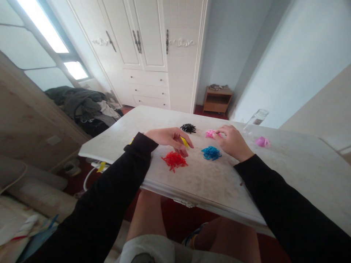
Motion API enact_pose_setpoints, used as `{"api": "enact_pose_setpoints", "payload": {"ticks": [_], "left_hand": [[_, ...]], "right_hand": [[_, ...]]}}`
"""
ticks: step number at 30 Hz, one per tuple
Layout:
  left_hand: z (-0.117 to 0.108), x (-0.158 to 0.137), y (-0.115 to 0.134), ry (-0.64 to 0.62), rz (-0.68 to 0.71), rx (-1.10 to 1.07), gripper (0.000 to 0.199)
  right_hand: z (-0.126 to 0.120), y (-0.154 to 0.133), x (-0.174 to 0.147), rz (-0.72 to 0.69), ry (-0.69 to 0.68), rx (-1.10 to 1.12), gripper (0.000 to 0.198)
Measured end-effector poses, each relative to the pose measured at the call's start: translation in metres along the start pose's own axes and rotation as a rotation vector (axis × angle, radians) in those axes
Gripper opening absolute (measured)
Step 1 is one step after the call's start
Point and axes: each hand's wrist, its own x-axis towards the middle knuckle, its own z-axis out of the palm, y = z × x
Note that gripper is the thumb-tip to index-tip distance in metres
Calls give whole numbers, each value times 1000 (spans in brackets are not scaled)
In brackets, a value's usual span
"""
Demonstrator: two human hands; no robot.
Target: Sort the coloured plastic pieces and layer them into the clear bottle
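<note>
My left hand [175, 141] hovers just above a pile of red thin strips [174, 160], fingers apart and pointing down. A bit of yellow [185, 142] shows between its fingers; whether it lies on the table behind them I cannot tell. My right hand [231, 140] has its fingertips pinched together at the edge of a pile of pink strips [210, 134]. What sits in that pinch is hidden. Between the hands lies a blue pile of strips [211, 153]. A black pile [188, 128] is farther back.
All piles are on a white table [208, 186]. At its right are a clear glass jar [257, 118] and a purple-pink bundle [262, 141]. More yellow [131, 140] peeks out behind my left sleeve. A white wardrobe [148, 36] and small wooden cabinet [218, 99] stand beyond.
</note>
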Motion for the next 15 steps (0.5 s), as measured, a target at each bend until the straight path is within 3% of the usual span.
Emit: {"api": "enact_pose_setpoints", "payload": {"ticks": [9,12,15], "left_hand": [[1,-1,6,125,23,54,37],[-4,-1,2,355,155,7,35],[-16,-1,-2,757,373,-43,26]], "right_hand": [[0,-1,0,-16,-1,-17,20],[0,-1,1,-12,15,-5,19],[-1,2,2,-7,23,11,19]]}}
